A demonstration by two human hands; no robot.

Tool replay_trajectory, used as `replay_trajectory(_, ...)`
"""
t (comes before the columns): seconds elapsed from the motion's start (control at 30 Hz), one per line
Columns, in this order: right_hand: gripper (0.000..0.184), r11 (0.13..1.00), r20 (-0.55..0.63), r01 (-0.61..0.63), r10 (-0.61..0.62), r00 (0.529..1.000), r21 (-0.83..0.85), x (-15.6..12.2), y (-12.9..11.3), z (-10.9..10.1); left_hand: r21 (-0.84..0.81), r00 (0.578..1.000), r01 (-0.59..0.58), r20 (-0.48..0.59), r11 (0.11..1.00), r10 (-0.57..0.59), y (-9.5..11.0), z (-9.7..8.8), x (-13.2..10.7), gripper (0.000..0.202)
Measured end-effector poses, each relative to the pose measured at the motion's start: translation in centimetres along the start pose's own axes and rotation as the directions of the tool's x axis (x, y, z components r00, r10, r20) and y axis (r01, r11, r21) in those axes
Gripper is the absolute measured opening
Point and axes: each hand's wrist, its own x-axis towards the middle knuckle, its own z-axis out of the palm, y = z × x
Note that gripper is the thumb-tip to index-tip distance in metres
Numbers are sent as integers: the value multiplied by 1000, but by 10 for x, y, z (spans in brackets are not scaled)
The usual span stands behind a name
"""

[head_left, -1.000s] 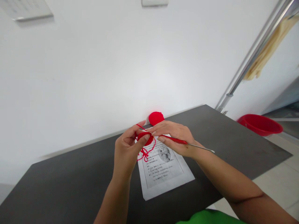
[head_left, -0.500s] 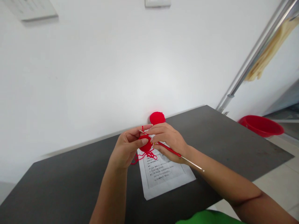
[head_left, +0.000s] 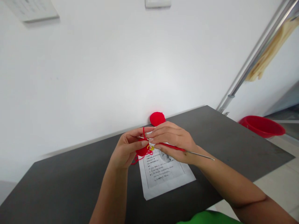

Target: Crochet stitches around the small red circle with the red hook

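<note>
My left hand [head_left: 127,149] pinches a small red crochet piece [head_left: 142,151], with red yarn looped over its raised finger. My right hand [head_left: 174,141] grips a crochet hook [head_left: 187,150] with a red handle and a long metal shaft. The hook's tip points left into the red piece. A small yellow spot shows beside the piece. Both hands hover above a printed paper sheet [head_left: 164,175] on the dark table [head_left: 70,180]. A red yarn ball [head_left: 157,118] rests at the table's far edge against the white wall.
A red plastic basin [head_left: 263,126] sits on the floor at the right. A slanted metal pole [head_left: 254,54] with a cream cloth hanging from it rises at the upper right. Tiled floor lies past the table's right edge. Green clothing shows at the bottom.
My right hand has lifted a little and levelled the hook, whose shaft now points more to the right. The red piece sits lower in my left fingers, and the yarn loop stands up over the finger.
</note>
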Motion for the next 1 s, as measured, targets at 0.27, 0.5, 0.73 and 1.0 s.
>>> replay_trajectory(0.27, 11, 930, -51, -258, 280, 959, 260, -4, -13, -5, -98, 997, -73, 8, 992, 75, 7, 3, -5, 29)
replay_trajectory(0.5, 11, 933, -8, -184, 196, 981, 310, -1, -12, -9, -209, 999, -12, 30, 978, 19, 8, 7, -9, 22)
replay_trajectory(0.73, 11, 818, -5, -233, 277, 961, 525, -2, -11, -11, -142, 1000, -9, 26, 990, 13, 13, 5, -10, 20)
replay_trajectory(1.0, 11, 675, -107, -263, 454, 885, 689, -10, -7, 2, 10, 990, -97, -103, 995, 97, 4, 11, -15, 16)
